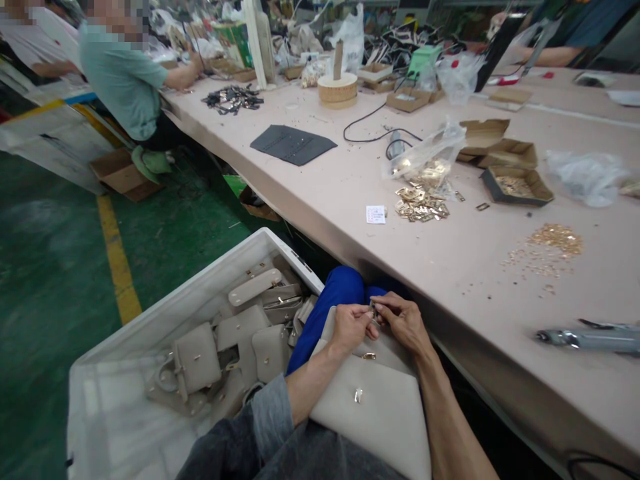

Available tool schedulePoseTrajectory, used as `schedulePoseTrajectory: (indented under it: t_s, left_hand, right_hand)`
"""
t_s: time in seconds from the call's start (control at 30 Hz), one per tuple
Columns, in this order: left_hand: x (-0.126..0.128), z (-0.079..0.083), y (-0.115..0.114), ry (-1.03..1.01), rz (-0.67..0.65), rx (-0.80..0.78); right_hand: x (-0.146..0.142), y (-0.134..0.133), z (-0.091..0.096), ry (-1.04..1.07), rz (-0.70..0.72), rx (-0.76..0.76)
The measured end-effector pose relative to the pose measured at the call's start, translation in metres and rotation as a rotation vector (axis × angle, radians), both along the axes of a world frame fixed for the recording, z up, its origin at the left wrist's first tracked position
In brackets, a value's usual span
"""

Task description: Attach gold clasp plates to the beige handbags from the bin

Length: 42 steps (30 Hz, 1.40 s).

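A beige bag lies across my lap, with a metal fitting on its lower part and a gold one higher up. Over its far end, my left hand is closed in a pinch. My right hand meets it there, thumb and fingertips also pinched together. Between the fingertips of both hands is a small metal piece; its exact shape is mostly hidden by the fingers.
A white bin at my left holds several beige bags. On the table lie gold rectangular fittings, tiny gold parts, an open box, a black sheet and a grey power screwdriver. A co-worker sits beyond.
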<state>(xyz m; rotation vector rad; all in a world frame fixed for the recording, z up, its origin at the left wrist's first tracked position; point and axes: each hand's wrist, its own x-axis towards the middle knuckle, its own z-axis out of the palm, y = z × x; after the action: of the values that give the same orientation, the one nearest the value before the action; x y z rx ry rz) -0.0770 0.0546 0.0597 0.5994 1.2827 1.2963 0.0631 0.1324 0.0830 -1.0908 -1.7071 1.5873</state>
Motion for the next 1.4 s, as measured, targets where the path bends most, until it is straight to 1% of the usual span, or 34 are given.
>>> schedulePoseTrajectory:
  t_s: [0.13,0.2,0.27,0.37,0.43,0.5,0.57,0.6,0.63,0.67,0.7,0.73,0.8,0.83,0.87,0.9,0.97,1.03,1.07,1.13,1.2,1.27,1.33,1.4]
  left_hand:
    - [-0.001,0.003,0.001,0.010,0.006,-0.008]
    - [-0.002,0.008,0.000,0.039,0.025,-0.023]
    - [-0.003,0.010,-0.001,0.094,0.068,-0.053]
    - [-0.008,0.006,0.003,0.119,0.088,-0.047]
    - [-0.010,0.003,0.006,0.094,0.052,-0.036]
    - [-0.012,0.001,0.006,0.073,0.027,-0.023]
    - [-0.012,-0.001,0.005,0.063,0.030,-0.013]
    - [-0.011,-0.001,0.005,0.059,0.036,-0.010]
    - [-0.011,-0.001,0.005,0.056,0.042,-0.008]
    - [-0.011,-0.002,0.005,0.055,0.043,-0.006]
    - [-0.011,-0.002,0.006,0.055,0.043,-0.002]
    - [-0.010,-0.002,0.006,0.055,0.040,0.002]
    - [-0.010,-0.001,0.006,0.056,0.038,0.008]
    - [-0.010,0.000,0.006,0.058,0.039,0.010]
    - [-0.010,0.001,0.006,0.060,0.041,0.011]
    - [-0.010,0.002,0.005,0.063,0.044,0.012]
    - [-0.010,0.006,0.004,0.067,0.049,0.014]
    - [-0.009,0.009,0.003,0.066,0.051,0.009]
    - [-0.009,0.010,0.003,0.065,0.052,0.005]
    - [-0.008,0.013,0.003,0.066,0.046,-0.004]
    - [-0.008,0.014,0.004,0.062,0.036,-0.012]
    - [-0.008,0.014,0.004,0.048,0.028,-0.018]
    - [-0.008,0.013,0.005,0.038,0.026,-0.023]
    - [-0.009,0.011,0.006,0.041,0.025,-0.027]
  right_hand:
    - [-0.006,0.000,-0.001,0.019,-0.026,-0.018]
    - [-0.010,-0.005,0.004,0.016,-0.036,-0.002]
    - [-0.012,-0.010,0.013,-0.019,-0.049,0.074]
    - [-0.005,-0.015,0.035,-0.104,-0.190,0.344]
    - [0.011,-0.020,0.055,-0.153,-0.304,0.513]
    - [0.039,-0.023,0.078,-0.203,-0.459,0.644]
    - [0.078,-0.020,0.097,-0.289,-0.716,0.714]
    - [0.100,-0.015,0.104,-0.365,-0.873,0.717]
    - [0.121,-0.008,0.109,-0.469,-1.036,0.688]
    - [0.141,0.001,0.113,-0.607,-1.170,0.629]
    - [0.160,0.011,0.115,-0.766,-1.250,0.540]
    - [0.175,0.022,0.117,-0.916,-1.290,0.425]
    - [0.199,0.044,0.119,-1.107,-1.260,0.211]
    - [0.207,0.053,0.119,-1.142,-1.232,0.139]
    - [0.213,0.060,0.118,-1.140,-1.215,0.099]
    - [0.218,0.066,0.116,-1.111,-1.222,0.081]
    - [0.225,0.073,0.111,-0.959,-1.317,0.073]
    - [0.232,0.075,0.104,-0.718,-1.437,0.062]
    - [0.234,0.074,0.100,-0.593,-1.473,0.055]
    - [0.237,0.073,0.092,-0.300,-1.490,0.043]
    - [0.237,0.073,0.087,0.072,-1.465,0.061]
    - [0.233,0.074,0.086,0.474,-1.409,0.097]
    - [0.228,0.077,0.086,0.740,-1.311,0.078]
    - [0.223,0.079,0.085,0.896,-1.224,-0.022]
